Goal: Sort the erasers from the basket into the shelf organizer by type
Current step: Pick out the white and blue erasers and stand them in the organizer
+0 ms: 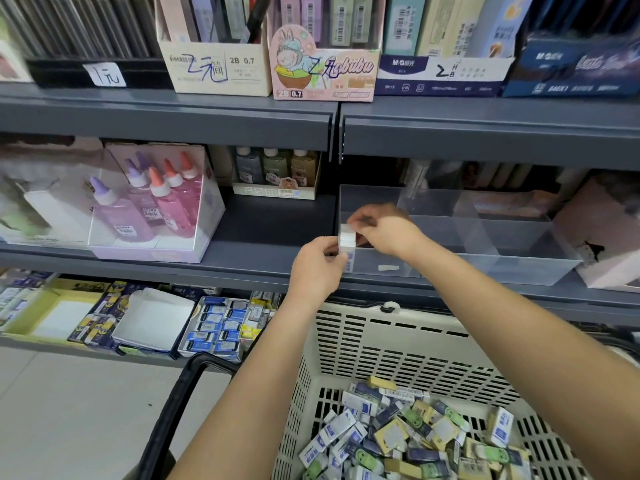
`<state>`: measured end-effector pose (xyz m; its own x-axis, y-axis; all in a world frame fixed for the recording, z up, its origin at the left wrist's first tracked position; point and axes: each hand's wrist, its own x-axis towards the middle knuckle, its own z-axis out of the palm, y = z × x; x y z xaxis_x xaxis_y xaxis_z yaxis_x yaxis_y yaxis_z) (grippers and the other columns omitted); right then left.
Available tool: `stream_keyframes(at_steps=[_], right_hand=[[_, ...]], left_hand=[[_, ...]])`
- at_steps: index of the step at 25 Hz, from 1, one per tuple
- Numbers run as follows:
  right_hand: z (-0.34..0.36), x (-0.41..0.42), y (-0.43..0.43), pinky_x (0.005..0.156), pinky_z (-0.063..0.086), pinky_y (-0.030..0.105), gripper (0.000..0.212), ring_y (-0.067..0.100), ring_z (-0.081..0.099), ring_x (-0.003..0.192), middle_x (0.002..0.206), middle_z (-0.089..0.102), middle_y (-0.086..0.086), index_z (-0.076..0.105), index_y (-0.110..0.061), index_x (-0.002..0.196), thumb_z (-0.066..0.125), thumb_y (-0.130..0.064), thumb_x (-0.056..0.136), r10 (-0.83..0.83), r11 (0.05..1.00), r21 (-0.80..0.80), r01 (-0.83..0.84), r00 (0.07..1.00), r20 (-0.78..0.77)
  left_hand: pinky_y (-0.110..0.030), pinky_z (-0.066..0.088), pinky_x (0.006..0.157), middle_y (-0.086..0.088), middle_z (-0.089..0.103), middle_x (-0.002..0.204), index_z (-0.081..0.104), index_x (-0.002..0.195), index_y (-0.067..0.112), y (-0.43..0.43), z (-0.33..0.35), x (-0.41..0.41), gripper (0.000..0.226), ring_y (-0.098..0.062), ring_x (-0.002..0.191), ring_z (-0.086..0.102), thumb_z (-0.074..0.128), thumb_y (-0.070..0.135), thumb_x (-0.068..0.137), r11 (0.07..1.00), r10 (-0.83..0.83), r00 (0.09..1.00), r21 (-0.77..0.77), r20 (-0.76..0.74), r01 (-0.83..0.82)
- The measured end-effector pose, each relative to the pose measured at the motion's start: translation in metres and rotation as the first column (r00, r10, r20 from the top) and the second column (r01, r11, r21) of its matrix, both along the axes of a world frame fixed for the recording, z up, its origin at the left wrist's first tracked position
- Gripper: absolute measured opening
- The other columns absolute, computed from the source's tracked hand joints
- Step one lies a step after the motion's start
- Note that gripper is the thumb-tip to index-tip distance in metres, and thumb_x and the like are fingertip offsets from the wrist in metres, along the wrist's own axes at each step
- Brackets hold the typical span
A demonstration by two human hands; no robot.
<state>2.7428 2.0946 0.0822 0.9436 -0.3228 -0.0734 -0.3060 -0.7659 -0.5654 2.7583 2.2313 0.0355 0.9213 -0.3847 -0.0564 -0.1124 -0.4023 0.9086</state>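
A cream plastic basket (391, 344) at the lower right holds a heap of wrapped erasers (419, 434) in white-blue, yellow and green sleeves. On the middle shelf stands a clear shelf organizer (485, 237) split by dividers into compartments. Both hands meet at its front left corner. My left hand (317, 265) and my right hand (381, 230) together pinch a small stack of white erasers (347, 237), held upright just above the organizer's left front compartment. An eraser with blue print (349, 261) shows below the stack behind the clear wall.
Glue bottles in a clear display box (152, 206) sit left of the organizer on the same shelf. A pink box (609, 237) flanks it on the right. The lower shelf holds boxed erasers (214, 327). The basket's black handle (173, 410) hangs at left over the tiled floor.
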Motion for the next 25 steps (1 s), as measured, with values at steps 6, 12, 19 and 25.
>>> stream_keyframes(at_steps=[6,12,19,25], right_hand=[[0.008,-0.024,-0.007,0.096,0.047,0.034,0.024,0.02,0.061,0.107,0.119,0.063,0.004,0.059,-0.02,0.116,0.051,-0.019,0.094,0.007,0.99,0.143,-0.02,0.996,0.093],[-0.013,-0.15,-0.012,0.073,0.052,0.015,0.023,0.004,0.067,0.074,0.073,0.07,-0.011,0.063,-0.038,0.081,0.059,-0.016,0.088,-0.138,0.936,0.351,-0.002,0.917,0.374],[-0.132,-0.234,-0.017,0.073,0.048,0.02,0.018,0.012,0.062,0.086,0.094,0.068,-0.003,0.067,-0.018,0.1,0.053,-0.027,0.093,0.086,0.995,0.072,-0.07,0.967,-0.239],[-0.177,-0.213,-0.001,0.086,0.05,0.037,0.03,0.024,0.058,0.106,0.122,0.06,0.006,0.052,-0.017,0.124,0.047,-0.02,0.094,0.111,0.993,-0.001,-0.117,0.939,-0.326]], left_hand=[[-0.027,0.046,0.094,0.003,0.06,0.118,0.053,0.126,0.013,0.007,0.007,-0.011,0.038,-0.011,0.106,0.058,0.06,0.016,0.089,0.999,0.031,0.995,0.017,0.093,-0.033],[-0.006,0.043,0.066,0.015,0.06,0.079,0.055,0.087,0.034,0.029,-0.004,-0.078,0.018,0.01,0.07,0.055,0.057,0.016,0.088,0.984,0.076,0.981,-0.174,0.178,-0.045],[-0.022,0.046,0.08,-0.001,0.062,0.1,0.06,0.109,0.01,0.024,-0.095,-0.127,0.019,-0.017,0.096,0.059,0.053,0.016,0.093,0.896,-0.287,0.95,0.317,-0.122,0.311],[-0.02,0.044,0.076,0.0,0.052,0.132,0.051,0.128,0.017,0.039,-0.132,-0.118,0.034,-0.016,0.101,0.056,0.05,0.018,0.094,0.796,-0.303,0.932,0.485,-0.2,0.362]])
